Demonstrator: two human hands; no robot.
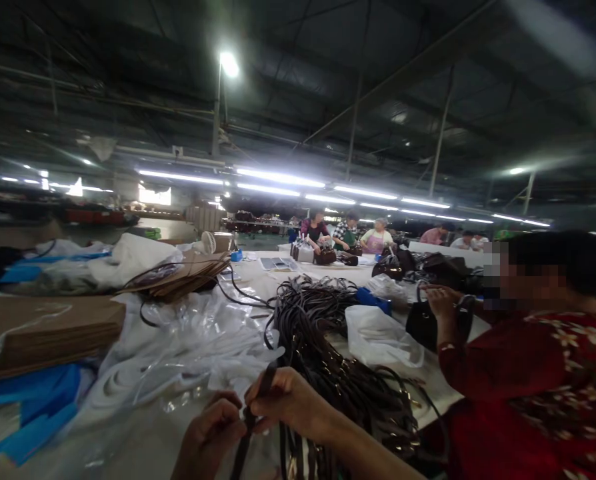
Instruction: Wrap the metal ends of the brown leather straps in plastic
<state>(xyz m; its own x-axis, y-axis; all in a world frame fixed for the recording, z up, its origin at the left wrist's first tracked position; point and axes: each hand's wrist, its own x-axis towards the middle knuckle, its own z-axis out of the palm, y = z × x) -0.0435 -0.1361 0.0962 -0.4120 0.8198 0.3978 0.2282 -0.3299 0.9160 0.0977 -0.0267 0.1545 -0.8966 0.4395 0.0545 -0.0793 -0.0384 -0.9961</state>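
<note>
Your left hand (pixel 211 430) and right hand (pixel 293 403) pinch a dark strap (pixel 242 453) with curled fingers, almost closed, low over a cluttered worktable (pixel 143 437). The strap runs at a slant between them, just beside a heaped pile of straps (pixel 313 327) with gold-toned fittings. Clear plastic (pixel 193 333) spreads to your left, near stacked brown sheets (pixel 48 333); at right, a co-worker in red (pixel 498 360) handles a dark bag (pixel 422 327).
</note>
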